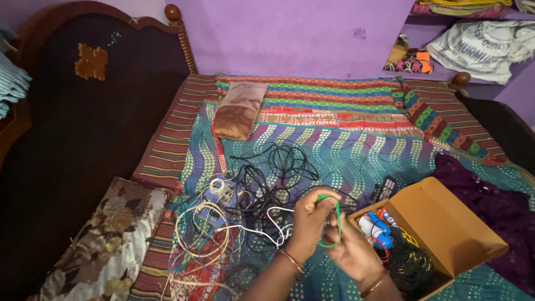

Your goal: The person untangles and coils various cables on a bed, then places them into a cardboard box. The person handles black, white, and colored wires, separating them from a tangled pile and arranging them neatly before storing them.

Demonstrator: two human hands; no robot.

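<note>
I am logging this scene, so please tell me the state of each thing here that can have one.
Thin green cable: bent into a loop, held by both hands.
Left hand: closed on the cable.
Right hand: pinching the cable.
Brown cardboard box: open, lid flipped back, holding small items.
Black cables: loose, tangled on the bedspread.
White cables: loosely coiled, tangled.

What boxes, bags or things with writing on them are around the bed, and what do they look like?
Cardboard box: open, brown, on the bed right of the hands, holding wires and small items.
Printed cloth bag: white with dark lettering, crumpled on the purple shelf, top right.
Remote control: dark, buttoned, left of the box.
No screens.
</note>
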